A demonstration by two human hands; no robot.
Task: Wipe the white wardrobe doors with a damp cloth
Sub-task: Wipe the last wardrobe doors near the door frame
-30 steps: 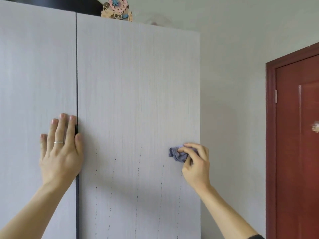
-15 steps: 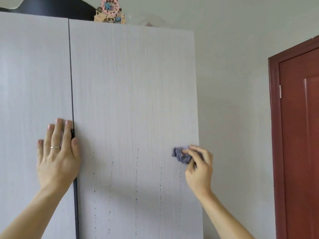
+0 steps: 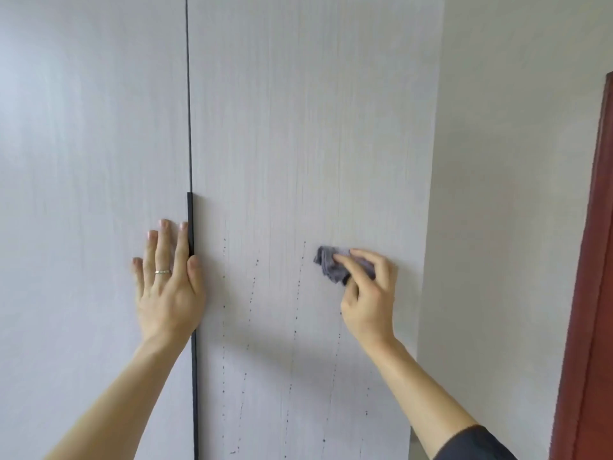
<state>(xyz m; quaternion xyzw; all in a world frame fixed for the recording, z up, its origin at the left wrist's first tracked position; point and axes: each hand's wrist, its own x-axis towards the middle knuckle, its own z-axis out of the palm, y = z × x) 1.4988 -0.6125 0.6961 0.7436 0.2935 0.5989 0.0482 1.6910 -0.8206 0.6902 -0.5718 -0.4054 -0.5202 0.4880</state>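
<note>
A white wardrobe's left door [image 3: 83, 161] and right door [image 3: 315, 127] fill the frame. At centre left the left hand [image 3: 166, 293] lies flat on the left door, fingers released. At centre right the right hand [image 3: 368, 300] pinches a crumpled grey cloth [image 3: 331, 265] against the right door. It has slid slightly leftward from the door's edge. Dotted dark drip trails [image 3: 297, 293] remain below, so much wiping is probably left.

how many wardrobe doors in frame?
2. The left door bears the flat left hand; the right door, with drip marks, is where the right hand presses the cloth. More may lie beyond the left edge.
</note>
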